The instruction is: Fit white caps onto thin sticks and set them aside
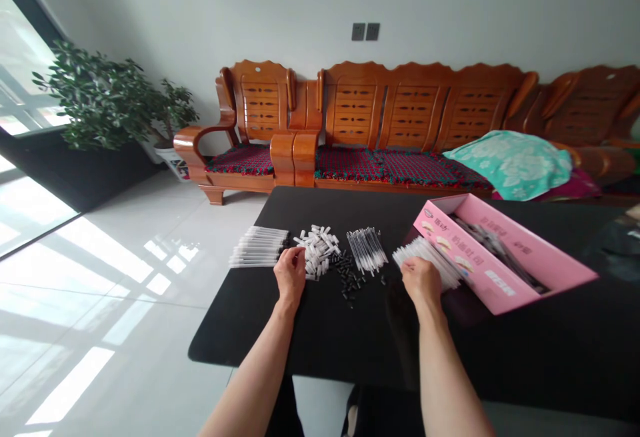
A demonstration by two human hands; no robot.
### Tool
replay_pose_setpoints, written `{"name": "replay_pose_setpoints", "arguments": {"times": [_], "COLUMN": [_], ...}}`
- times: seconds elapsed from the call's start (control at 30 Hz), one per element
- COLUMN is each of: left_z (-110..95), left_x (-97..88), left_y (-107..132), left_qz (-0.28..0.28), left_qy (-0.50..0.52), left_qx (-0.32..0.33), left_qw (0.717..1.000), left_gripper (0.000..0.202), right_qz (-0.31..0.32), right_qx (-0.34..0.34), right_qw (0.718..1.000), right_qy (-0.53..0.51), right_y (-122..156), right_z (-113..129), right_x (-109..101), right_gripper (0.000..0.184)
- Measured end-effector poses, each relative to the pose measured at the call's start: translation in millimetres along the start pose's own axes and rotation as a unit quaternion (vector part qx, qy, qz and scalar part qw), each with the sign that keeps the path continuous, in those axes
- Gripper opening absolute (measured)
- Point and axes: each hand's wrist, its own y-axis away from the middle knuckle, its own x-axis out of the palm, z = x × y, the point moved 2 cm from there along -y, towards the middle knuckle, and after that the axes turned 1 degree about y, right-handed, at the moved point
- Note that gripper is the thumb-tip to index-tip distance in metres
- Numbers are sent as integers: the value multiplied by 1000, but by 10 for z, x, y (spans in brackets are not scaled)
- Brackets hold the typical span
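My left hand (289, 274) rests on the black tabletop (235, 337), fingers against a loose heap of short white plastic tubes (317, 252). To its left lies a neat row of long white pen-like sticks (259, 247). My right hand (423, 281) sits on a bundle of white sticks (425, 260) beside a pink cardboard box (493, 254). Between my hands are a small pile of black caps (346, 277) and a bunch of clear refill tubes (367, 249). My fingers hide whatever either hand may hold.
The open pink box holds dark and clear sticks and overhangs nothing visible. Behind the table stands a wooden sofa (400, 124) with red cushions and a green cloth (510, 164). A potted plant (113, 100) stands by the window, and the tiled floor lies left.
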Motion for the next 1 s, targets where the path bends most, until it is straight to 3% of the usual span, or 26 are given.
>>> {"name": "replay_pose_setpoints", "arguments": {"times": [0.1,0.17,0.4,0.53,0.73,0.83,1.0], "left_z": [-9,-22,-45,-141,-452,-597,-674], "left_x": [-1,4,-8,55,490,764,1098], "left_y": [0,5,14,2,-88,-128,-118], "left_qz": [6,10,16,34,166,203,261], "left_qy": [-8,-9,9,50,76,22,-138], "left_qx": [9,15,8,-17,-83,-56,-85], "left_qw": [1000,1000,1000,998,980,977,952], "left_gripper": [20,20,17,13,9,10,16], "right_qz": [47,61,63,60,-12,-62,-98], "right_qx": [44,39,15,8,-38,-82,-101], "right_qw": [994,992,991,991,999,994,988], "right_qy": [85,103,119,117,-2,-41,-66], "right_y": [22,40,-30,-55,231,416,512], "right_z": [-192,-228,-261,-239,59,167,171], "right_x": [-31,-15,107,75,56,146,228], "right_gripper": [10,6,14,14,19,28,32]}}
